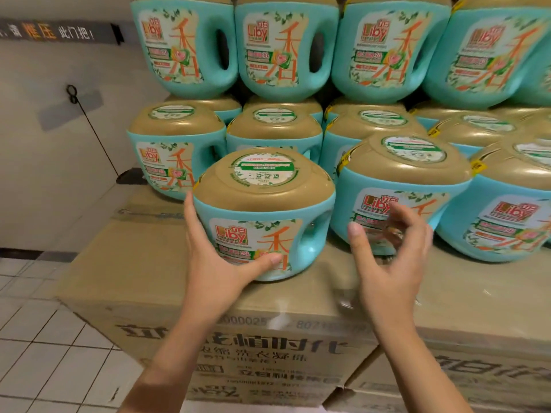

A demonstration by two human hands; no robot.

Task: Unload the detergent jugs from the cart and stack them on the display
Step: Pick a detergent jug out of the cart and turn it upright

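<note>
Jug (262, 216) on carton (143, 263) | left hand (214, 263) grips it | right hand (390, 257) apart

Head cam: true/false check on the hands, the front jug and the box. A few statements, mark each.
1. The left hand holds the front jug at its side. True.
2. The right hand grips that jug's handle. False: it is off the handle, fingers loosely spread, holding nothing.
3. The front jug stands on a cardboard box. True.
4. The front jug's cap is white. False: it is tan-gold.
</note>
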